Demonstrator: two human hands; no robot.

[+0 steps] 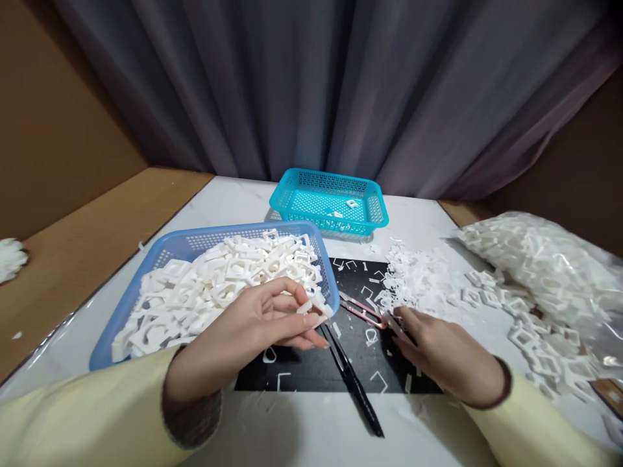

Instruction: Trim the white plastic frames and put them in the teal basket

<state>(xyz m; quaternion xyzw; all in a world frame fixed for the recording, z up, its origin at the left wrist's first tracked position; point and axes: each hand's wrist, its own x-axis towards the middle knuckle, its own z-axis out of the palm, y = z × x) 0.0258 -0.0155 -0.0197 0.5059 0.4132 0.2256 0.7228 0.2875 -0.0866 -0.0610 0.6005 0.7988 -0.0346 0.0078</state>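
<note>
My left hand (280, 318) is closed in a pinch on a small white plastic piece (318, 311), held at the right edge of the blue basket. My right hand (431, 347) is closed over the right side of the black mat (306, 370). Its fingers wrap a slim grey and dark tool (402, 329), mostly hidden by the hand. Just left of those fingers lie pink-handled thread snips (363, 310). Black tweezers (353, 379) lie slantwise across the mat's front edge, below my left fingertips.
The blue basket (160, 243) at left is heaped with white plastic frames. Behind stands a turquoise basket (328, 227) with a few pieces inside. White scraps (423, 275), loose frames (535, 344) and a full clear bag (549, 266) occupy the right. A grey curtain (311, 84) hangs behind.
</note>
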